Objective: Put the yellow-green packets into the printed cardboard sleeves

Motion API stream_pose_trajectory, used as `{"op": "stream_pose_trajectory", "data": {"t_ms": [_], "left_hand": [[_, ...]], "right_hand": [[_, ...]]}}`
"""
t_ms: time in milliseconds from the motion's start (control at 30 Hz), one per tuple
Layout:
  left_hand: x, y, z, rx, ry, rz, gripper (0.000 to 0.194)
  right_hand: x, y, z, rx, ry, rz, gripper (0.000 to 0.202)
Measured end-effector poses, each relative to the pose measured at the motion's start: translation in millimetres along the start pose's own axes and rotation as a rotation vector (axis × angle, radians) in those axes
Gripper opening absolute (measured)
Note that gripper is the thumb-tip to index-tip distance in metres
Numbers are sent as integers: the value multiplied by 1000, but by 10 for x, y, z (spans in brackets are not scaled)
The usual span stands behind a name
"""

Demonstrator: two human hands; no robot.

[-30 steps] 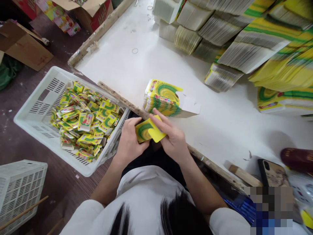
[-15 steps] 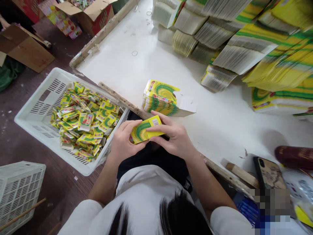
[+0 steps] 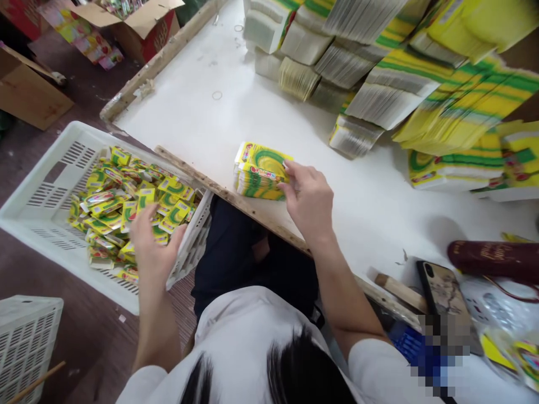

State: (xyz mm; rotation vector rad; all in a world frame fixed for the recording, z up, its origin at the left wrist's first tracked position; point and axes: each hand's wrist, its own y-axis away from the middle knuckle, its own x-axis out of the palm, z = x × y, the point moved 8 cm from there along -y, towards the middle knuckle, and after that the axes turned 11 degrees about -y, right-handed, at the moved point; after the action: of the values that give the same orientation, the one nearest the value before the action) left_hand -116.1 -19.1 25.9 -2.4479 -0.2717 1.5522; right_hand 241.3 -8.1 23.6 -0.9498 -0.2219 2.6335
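My left hand (image 3: 152, 244) is over the white plastic crate (image 3: 37, 207), its fingers apart and nothing gripped. Just beyond its fingertips is a small yellow and green box (image 3: 145, 197), among several similar boxes heaped in the crate. On the white table, my right hand (image 3: 309, 196) reaches to a short stack of flat yellow and green cartons (image 3: 261, 173). Its thumb and forefinger close on the right edge of the stack, at the top carton. How many cartons are between the fingers is hidden.
Large bundles of flat cartons (image 3: 391, 95) are piled at the table's far right. A phone (image 3: 446, 292), a dark red cylinder (image 3: 492, 259) and a wood block (image 3: 400, 293) lie at the right. Cardboard boxes (image 3: 138, 33) and another white crate (image 3: 27, 342) stand on the floor.
Both hands were together on a yellow box over my lap. The left hand has moved left over the crate and let go of the box. The right hand has moved to the stack.
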Motion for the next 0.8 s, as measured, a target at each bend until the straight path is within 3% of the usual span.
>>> {"op": "stream_pose_trajectory", "data": {"t_ms": [67, 133, 267, 333, 400, 433, 500, 567, 667, 733, 800], "left_hand": [[177, 67, -230, 46, 118, 110, 50], [360, 138, -452, 57, 238, 220, 42], [744, 265, -859, 45, 657, 527, 53], [850, 286, -1052, 40, 939, 629, 64], [896, 288, -1204, 20, 1187, 682, 68], [898, 282, -1241, -1, 1263, 666, 66], [871, 278, -1218, -41, 1242, 555, 59], [764, 287, -1119, -8, 1028, 358, 53], [604, 341, -1011, 88, 779, 137, 47], [578, 354, -929, 39, 847, 64, 51], [644, 354, -898, -69, 1015, 97, 56]], "right_hand": [[11, -10, 3, -19, 8, -7, 41], [-53, 12, 66, -54, -21, -60, 43], [-186, 178, 270, -69, -197, -125, 51], [-85, 319, 407, -67, -363, 4, 50], [146, 504, 566, -70, -539, 252, 44], [249, 596, 619, -56, -614, 346, 42], [372, 714, 646, 3, -755, 408, 43], [426, 753, 599, 95, -893, 397, 45], [509, 788, 594, 208, -1090, 512, 46], [543, 814, 643, 226, -1124, 599, 54], [561, 830, 675, 202, -1037, 609, 68]]}}
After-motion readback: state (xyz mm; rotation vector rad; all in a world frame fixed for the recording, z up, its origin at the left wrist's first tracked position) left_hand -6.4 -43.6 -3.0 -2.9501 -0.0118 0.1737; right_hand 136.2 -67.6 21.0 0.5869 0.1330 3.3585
